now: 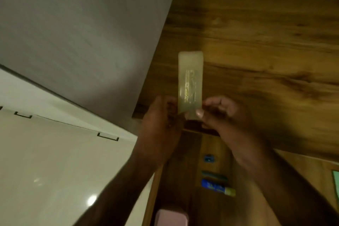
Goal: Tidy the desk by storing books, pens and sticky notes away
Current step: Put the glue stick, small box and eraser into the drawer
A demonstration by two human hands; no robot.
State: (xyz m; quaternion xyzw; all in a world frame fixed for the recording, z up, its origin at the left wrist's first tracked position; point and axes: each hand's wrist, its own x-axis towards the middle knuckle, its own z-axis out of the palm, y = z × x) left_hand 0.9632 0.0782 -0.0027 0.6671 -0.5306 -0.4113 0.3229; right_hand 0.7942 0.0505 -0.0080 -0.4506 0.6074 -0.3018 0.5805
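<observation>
Where both grips meet at the near end of the case (190, 79), each is clamped on it: the left grip (161, 115) curls its fingers against the left edge, and the right grip (225, 115) sets its thumb flat on the near right corner, fingers curled beneath. A two-sided hold at one end suits prying or closing a lid, which I judge to be the step in hand, though no seam is legible through the blur.

The case is a translucent, pale oblong with faint print. It points away from the person over the desk (256, 42), near its left edge. Whether its far end rests on the wood cannot be told.

Below the desk's front edge lies what appears to be an open drawer (176, 170). It holds a blue sharpener (208, 158), a green pen (214, 175) and a blue glue stick (216, 187) lying close together, with a pink box (170, 216) nearer the person. The case is likely held above it for stowing there.

A green sheet (336, 183) shows at the right margin, identity unclear.
</observation>
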